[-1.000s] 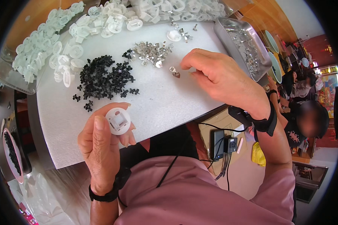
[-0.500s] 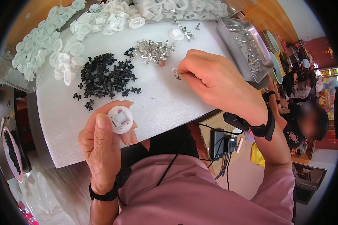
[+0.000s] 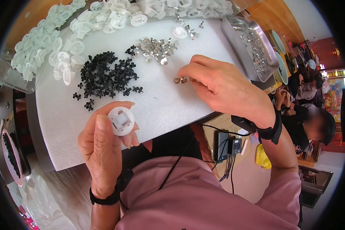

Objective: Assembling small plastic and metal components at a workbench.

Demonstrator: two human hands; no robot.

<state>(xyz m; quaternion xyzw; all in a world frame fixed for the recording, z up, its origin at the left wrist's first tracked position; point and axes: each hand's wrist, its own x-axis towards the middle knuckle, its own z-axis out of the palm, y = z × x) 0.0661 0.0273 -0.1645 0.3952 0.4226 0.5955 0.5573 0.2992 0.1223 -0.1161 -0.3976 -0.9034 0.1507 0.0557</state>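
My left hand (image 3: pixel 103 147) pinches a white disc (image 3: pixel 121 121) above the board's (image 3: pixel 168 103) near edge. My right hand (image 3: pixel 222 88) fingertips pinch a metal clip (image 3: pixel 179 80) lying on the board, near the clip pile (image 3: pixel 155 48).

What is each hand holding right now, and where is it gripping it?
The left hand holds a round white plastic disc by its rim, between thumb and fingers. The right hand pinches a small metal clip at its fingertips, low over the white foam board.
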